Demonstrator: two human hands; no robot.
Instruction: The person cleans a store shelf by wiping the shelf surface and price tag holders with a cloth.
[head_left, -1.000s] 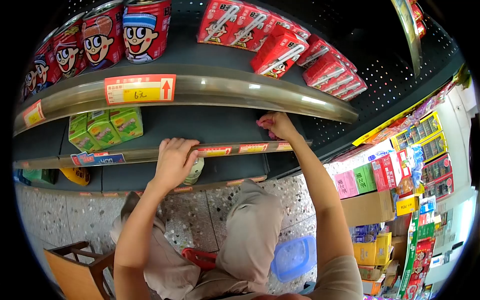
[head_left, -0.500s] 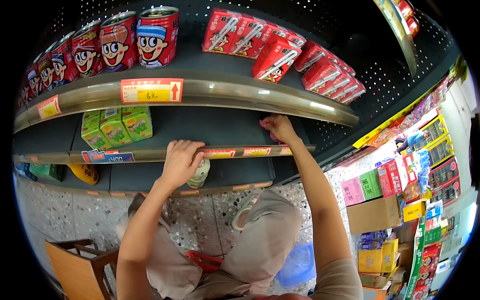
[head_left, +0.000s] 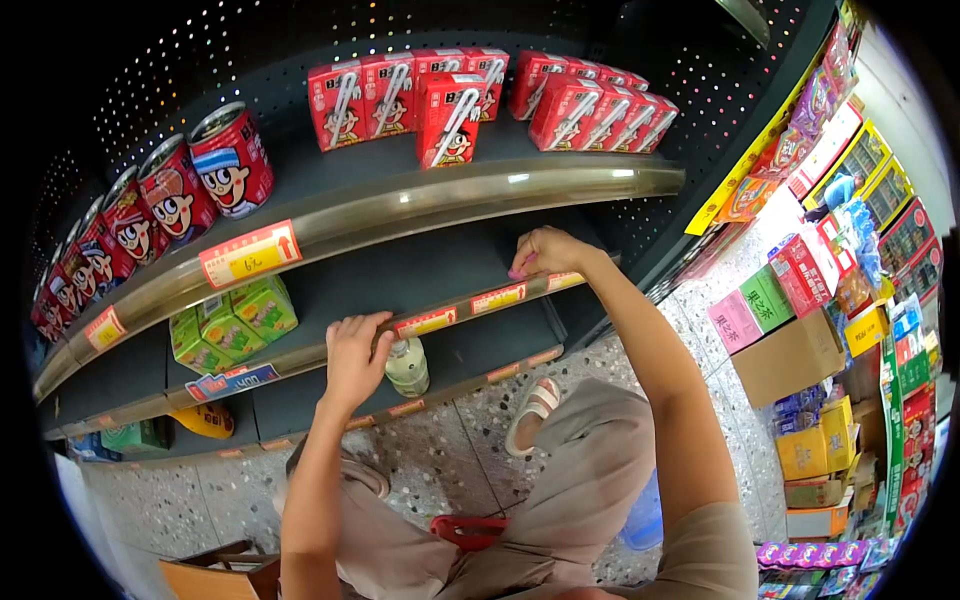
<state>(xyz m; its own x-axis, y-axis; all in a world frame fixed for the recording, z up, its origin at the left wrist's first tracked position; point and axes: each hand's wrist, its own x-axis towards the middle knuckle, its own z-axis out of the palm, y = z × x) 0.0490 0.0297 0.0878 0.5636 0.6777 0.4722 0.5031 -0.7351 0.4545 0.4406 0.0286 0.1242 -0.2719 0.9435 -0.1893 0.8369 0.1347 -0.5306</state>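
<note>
My right hand (head_left: 551, 252) is closed on a pink cloth (head_left: 522, 262), mostly hidden under the fingers, at the right part of the middle shelf (head_left: 400, 262). My left hand (head_left: 357, 350) rests on the front edge of that shelf, fingers stretched out and holding nothing. Just right of it, a bottle with a pale label (head_left: 408, 368) stands on the shelf below. Green drink boxes (head_left: 235, 322) sit on the middle shelf, left of my left hand.
Red cans (head_left: 230, 162) and red drink cartons (head_left: 450, 122) stand on the upper shelf. A wooden stool (head_left: 222, 574), a red object (head_left: 468, 530) and a blue plastic tub (head_left: 645, 512) are low down. Cardboard boxes (head_left: 785, 355) are at right.
The view has turned, so the shelves now slant. My right hand has moved with the pink cloth toward the shelf's front edge. My left hand stays at the edge.
</note>
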